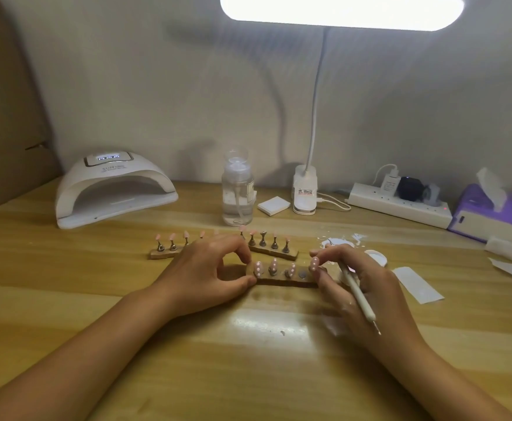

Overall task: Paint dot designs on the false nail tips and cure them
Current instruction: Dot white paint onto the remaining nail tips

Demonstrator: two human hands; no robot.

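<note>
A wooden nail holder strip [291,280] lies in front of me with pink nail tips carrying white dots [258,268]; one magnet spot on it is bare. My left hand [215,268] pinches the strip's left end. My right hand [361,281] pinches a dotted pink nail tip on its stand [314,264] at the strip's right end, with a white dotting pen [358,294] tucked between its fingers. Two more wooden strips [274,250] with plain pink tips stand just behind, the left strip [161,253] partly hidden by my left hand. The white curing lamp [112,189] sits at the back left.
A clear pump bottle [238,192], a white pad stack [273,205], a desk lamp base [305,192], a power strip [400,205] and a purple tissue box [491,214] line the back. White dishes [377,257] and paper slips [417,284] lie right of my hands.
</note>
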